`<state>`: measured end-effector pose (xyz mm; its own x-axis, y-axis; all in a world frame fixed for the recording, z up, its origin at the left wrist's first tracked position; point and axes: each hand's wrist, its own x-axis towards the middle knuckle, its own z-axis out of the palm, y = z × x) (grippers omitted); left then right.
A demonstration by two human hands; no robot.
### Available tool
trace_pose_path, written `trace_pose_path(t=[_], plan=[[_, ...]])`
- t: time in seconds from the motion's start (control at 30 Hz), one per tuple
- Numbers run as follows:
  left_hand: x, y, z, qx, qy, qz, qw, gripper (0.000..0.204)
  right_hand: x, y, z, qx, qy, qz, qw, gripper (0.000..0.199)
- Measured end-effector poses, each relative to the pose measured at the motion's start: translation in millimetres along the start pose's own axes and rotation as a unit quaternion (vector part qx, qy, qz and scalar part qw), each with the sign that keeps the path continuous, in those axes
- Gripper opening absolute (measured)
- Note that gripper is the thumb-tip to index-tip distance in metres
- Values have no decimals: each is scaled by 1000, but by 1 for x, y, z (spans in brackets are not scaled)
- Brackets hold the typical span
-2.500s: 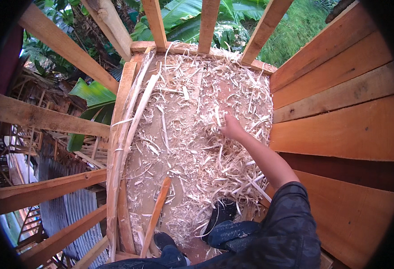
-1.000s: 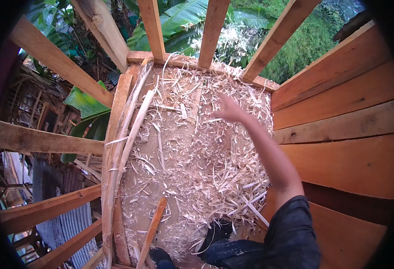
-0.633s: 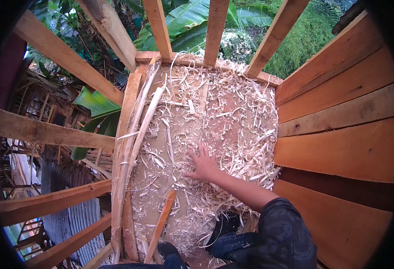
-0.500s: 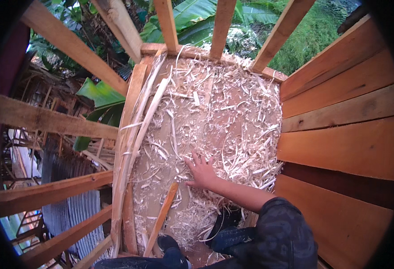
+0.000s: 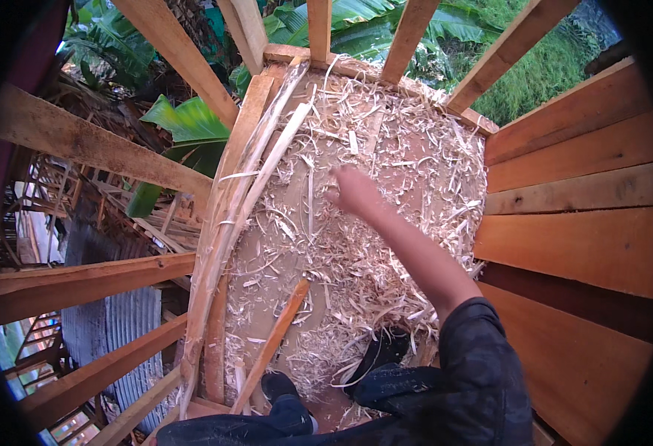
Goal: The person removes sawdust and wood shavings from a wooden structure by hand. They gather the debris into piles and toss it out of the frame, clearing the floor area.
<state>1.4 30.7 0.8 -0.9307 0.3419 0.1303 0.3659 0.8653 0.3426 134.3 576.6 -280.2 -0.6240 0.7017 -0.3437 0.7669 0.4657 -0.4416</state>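
Observation:
My right hand (image 5: 355, 191) reaches out over the wooden floor boards (image 5: 286, 202), its arm coming in from the lower right. The thumb and a finger stand apart, slightly blurred, and nothing shows between them. Pale curled wood shavings (image 5: 445, 175) cover much of the boards around it, with a thicker heap (image 5: 375, 271) below the forearm. I cannot tell whether the fingertips touch the boards. My left hand is out of view.
Long pale wood strips (image 5: 267, 167) lie along the left edge. A narrow orange-brown stick (image 5: 274, 342) slants near my shoes (image 5: 278, 386). Spaced wooden slats (image 5: 92, 286) stand at the left and far side; a plank wall (image 5: 572, 238) rises on the right. Banana leaves (image 5: 189, 123) hang outside.
My right hand has moved farther out across the boards, off the place where it lay spread near the stick. Its arm is more stretched, and the view has shifted a little.

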Motion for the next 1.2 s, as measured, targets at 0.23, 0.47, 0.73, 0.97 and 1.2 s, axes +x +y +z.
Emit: trace_pose_path(t=[0.23,0.47,0.73,0.97,1.2], plan=[[0,-55,-4,3,-16,-21,1000,53,105,59,-26,4,199,92,976,85],[-1,-68,-7,94,-23,6,995,57,150,43,-48,-31,167,107,980,110],[-8,-108,-9,17,-20,-79,997,65,74,-17,62,-122,95,44,987,77],[11,-17,-2,-27,-51,-79,995,64,-78,-68,75,-78,-149,-76,983,55],[4,-44,-2,-64,-52,-65,994,71,-12,-99,58,-33,-9,-48,998,71]])
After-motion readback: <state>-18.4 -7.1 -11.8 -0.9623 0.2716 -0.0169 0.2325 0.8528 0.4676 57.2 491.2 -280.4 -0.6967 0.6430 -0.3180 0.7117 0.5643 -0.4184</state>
